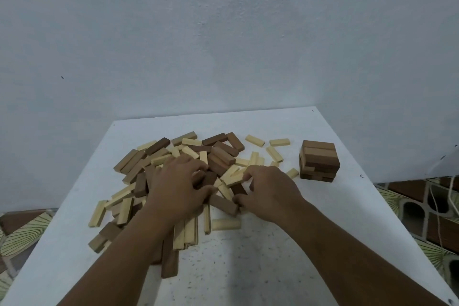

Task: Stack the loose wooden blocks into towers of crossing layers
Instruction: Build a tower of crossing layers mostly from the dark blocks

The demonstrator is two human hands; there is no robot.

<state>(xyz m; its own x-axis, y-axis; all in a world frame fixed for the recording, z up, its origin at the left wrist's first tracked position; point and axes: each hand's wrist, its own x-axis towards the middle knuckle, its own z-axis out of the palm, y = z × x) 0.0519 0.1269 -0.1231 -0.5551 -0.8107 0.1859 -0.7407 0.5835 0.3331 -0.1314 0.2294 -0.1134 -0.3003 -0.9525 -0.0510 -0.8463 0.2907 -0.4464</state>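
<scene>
A heap of loose wooden blocks, pale and dark brown mixed, spreads over the middle and left of the white table. A short tower of dark brown blocks in crossing layers stands at the right of the table. My left hand lies in the heap with its fingers curled around dark blocks. My right hand reaches in from the right, and its fingers and thumb pinch a dark block beside a longer dark block.
A plain wall rises just behind the table's far edge. Patterned floor tiles show past the right and left edges. Thin cords hang at the far right. Pale blocks lie singly between heap and tower.
</scene>
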